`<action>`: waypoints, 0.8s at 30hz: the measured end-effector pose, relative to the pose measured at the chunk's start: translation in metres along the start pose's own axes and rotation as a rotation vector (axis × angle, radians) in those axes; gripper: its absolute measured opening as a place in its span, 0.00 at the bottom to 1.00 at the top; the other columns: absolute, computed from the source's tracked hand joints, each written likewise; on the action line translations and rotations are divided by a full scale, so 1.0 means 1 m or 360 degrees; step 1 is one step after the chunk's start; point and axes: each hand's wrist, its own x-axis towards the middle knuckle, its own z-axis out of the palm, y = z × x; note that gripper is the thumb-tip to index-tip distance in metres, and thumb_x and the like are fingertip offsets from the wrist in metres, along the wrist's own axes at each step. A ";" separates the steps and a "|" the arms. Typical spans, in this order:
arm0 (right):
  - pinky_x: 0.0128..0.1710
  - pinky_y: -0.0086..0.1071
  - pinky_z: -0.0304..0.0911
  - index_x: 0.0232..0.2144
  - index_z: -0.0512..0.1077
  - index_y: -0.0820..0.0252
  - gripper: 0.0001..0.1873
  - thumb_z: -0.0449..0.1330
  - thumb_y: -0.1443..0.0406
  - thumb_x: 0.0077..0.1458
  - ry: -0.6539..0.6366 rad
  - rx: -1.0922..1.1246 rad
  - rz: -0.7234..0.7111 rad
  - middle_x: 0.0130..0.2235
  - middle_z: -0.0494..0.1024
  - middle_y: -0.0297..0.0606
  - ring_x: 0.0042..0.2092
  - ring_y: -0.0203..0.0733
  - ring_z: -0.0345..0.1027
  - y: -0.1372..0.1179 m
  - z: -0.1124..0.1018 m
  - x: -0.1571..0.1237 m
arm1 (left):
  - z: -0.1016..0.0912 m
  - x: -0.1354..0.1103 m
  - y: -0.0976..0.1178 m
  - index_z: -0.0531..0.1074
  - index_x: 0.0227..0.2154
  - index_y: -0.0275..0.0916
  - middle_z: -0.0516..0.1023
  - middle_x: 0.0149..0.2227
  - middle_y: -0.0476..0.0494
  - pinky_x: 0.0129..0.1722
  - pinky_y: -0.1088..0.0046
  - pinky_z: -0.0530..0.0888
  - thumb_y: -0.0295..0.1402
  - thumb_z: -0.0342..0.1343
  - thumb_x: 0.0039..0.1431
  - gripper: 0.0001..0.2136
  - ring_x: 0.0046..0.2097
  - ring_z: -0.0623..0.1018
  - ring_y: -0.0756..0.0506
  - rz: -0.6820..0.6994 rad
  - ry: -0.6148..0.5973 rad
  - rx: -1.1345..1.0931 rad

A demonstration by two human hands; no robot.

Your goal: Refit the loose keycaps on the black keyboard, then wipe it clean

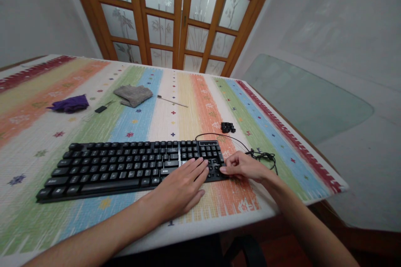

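L hand (pixel 186 182) over kbd (pixel 112 166), fingers spread loosely, R hand (pixel 243 166) at R end, can't tell if fingers grip

Keyboard (pixel 103 168): black, pale lettering
Tablecloth (pixel 185 123): white, green, blue, yellow, orange, dark-red stripes; small stars, crosses
Cloth at keyboard's 12 o'clock (pixel 134 95): grey
Cloth toward its 10 o'clock (pixel 71 104): purple
Small pieces, 2 o'clock (pixel 227 127): black

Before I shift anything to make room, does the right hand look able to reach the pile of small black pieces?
Probably yes: the pile lies just beyond the right hand, with only the thin cable running between them.
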 end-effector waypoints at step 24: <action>0.18 0.27 0.46 0.14 0.65 0.59 0.29 0.61 0.43 0.50 0.0193 -0.0234 -0.0087 0.14 0.63 0.29 0.17 0.30 0.51 -0.009 -0.007 0.000 | 0.001 -0.001 0.000 0.62 0.61 0.30 0.65 0.65 0.32 0.65 0.61 0.61 0.38 0.48 0.67 0.23 0.66 0.64 0.38 0.0017 0.0041 0.0033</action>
